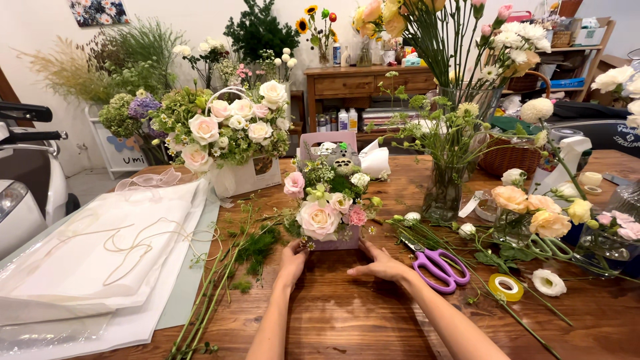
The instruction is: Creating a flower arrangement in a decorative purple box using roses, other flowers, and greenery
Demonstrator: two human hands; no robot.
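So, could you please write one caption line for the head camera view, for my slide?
Both hands, left hand and right hand, hold a small flower arrangement on a wooden table, purple scissors beside.

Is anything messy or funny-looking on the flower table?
Yes. Cut green stems lie scattered on the wooden table, left of the small flower box that both hands hold. A white bloom lies loose near the yellow tape roll.

Both hands, left [292, 257] and right [382, 266], reach forward, fingers curled inward.
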